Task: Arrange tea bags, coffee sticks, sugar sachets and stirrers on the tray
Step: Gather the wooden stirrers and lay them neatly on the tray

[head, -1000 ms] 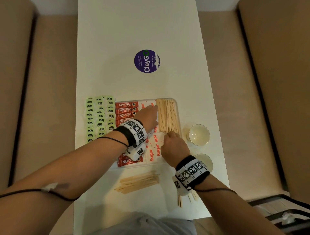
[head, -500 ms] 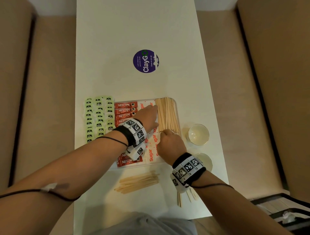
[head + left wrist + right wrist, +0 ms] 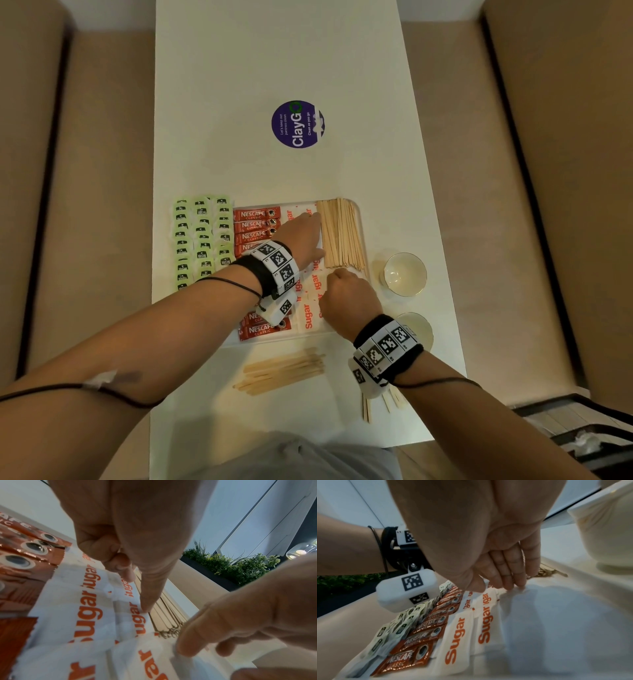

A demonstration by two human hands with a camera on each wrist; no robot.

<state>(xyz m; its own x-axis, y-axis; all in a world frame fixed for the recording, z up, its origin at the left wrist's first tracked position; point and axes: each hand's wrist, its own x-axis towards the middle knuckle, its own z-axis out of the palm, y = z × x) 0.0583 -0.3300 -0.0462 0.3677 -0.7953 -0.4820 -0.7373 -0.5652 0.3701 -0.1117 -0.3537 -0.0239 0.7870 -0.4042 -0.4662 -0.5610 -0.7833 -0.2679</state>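
The left hand (image 3: 301,236) and its wristband cover the middle coffee sticks (image 3: 256,224) and part of the sugar sachets (image 3: 308,317), so several printed words read only as "ugar". The right hand (image 3: 349,298) hides the tray (image 3: 360,219) floor beneath it; whether its curled fingers (image 3: 190,641) pinch a sachet cannot be told. The near bowl (image 3: 419,327) is half covered by the right wristband. Loose stirrers (image 3: 368,409) at the surface's near edge are partly under the right wrist. The tea bags' (image 3: 202,236) print is too small to read. The right wrist view is blurred.
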